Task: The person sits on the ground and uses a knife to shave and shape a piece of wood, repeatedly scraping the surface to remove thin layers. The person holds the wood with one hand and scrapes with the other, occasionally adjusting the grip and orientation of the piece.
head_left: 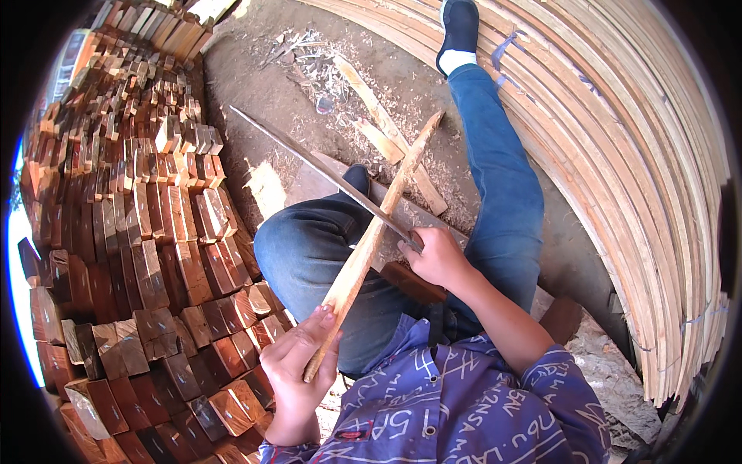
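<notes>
My left hand (301, 356) grips the lower end of a pale wood strip (363, 259). The strip slants away from me over my left thigh and narrows to a rough far tip. Closed round the near end of a long-bladed knife (309, 160) is my right hand (439, 259). Its thin dark blade points to the far left and crosses over the wood strip; whether the two touch I cannot tell. Below my right hand, a reddish-brown wood block (413, 282) shows at my lap, partly hidden.
Stacked wood blocks (154, 278) fill the left side. Long bundled planks (603, 147) curve along the right, with my shoe (461, 31) against them. Shavings (309, 66) and loose pale wood pieces (371, 97) lie on the ground ahead. A rough pale slab (610, 379) sits at lower right.
</notes>
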`<state>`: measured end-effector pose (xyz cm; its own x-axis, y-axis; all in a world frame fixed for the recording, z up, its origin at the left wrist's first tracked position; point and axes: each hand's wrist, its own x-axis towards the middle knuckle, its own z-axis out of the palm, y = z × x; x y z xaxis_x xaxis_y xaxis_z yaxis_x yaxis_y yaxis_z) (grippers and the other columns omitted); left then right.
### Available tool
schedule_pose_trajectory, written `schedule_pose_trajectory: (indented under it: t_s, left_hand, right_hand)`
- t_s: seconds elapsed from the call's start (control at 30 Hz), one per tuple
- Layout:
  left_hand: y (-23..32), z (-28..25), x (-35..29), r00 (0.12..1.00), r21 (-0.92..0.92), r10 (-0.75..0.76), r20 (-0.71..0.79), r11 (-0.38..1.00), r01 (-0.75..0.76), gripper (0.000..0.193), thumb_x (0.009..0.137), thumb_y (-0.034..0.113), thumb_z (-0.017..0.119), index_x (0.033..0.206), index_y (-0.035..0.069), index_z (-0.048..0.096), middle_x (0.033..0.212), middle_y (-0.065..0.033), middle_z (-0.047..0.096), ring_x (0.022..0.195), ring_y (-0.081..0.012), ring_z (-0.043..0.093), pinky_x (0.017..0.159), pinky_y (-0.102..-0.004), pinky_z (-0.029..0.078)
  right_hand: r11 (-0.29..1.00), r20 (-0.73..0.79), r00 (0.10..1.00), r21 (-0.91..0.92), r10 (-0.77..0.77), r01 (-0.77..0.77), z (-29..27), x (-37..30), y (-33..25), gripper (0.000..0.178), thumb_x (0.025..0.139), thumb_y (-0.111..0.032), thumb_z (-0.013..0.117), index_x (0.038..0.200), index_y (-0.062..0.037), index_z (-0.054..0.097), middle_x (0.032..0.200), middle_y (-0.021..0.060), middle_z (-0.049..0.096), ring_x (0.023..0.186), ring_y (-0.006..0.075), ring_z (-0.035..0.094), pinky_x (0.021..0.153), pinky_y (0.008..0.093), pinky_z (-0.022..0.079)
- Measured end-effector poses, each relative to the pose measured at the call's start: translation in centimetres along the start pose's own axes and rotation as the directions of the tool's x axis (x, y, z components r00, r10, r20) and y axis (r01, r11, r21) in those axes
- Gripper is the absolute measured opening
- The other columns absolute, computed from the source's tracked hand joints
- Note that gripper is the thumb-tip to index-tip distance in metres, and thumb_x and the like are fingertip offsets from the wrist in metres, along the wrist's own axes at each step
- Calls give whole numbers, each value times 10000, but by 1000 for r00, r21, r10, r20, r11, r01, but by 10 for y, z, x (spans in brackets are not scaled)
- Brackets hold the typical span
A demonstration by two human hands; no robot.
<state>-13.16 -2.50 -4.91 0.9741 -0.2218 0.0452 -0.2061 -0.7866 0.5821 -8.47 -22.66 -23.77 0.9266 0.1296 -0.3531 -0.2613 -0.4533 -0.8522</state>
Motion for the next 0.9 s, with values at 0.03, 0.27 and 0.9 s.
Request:
schedule_pose_trajectory:
  t_s: [0.03,0.27,0.9]
  left_hand:
    - [2,0,0,1000,22,21,7,1000,-21,296,705,-82,747,995,-30,713,977,-210,721,945,-314,718,813,-339,577]
    - [10,-1,7,1000,34,19,0,999,-19,294,707,-90,728,996,-40,715,969,-204,731,809,-240,737,731,-279,560]
    - [11,-10,17,997,35,-72,7,997,72,263,728,-49,746,987,-29,708,967,-232,718,923,-345,724,798,-345,575]
  right_hand:
    - [999,3,1000,33,-15,15,0,-3,-4,206,755,-163,702,839,21,665,781,254,647,778,447,631,705,503,506]
    - [997,-37,999,-64,29,-31,-6,11,12,228,777,-187,704,884,13,679,813,246,660,804,437,638,737,495,507]
    - [1000,-100,995,23,-12,14,-1,34,34,215,801,-181,686,823,32,674,744,257,642,753,435,643,693,494,505]
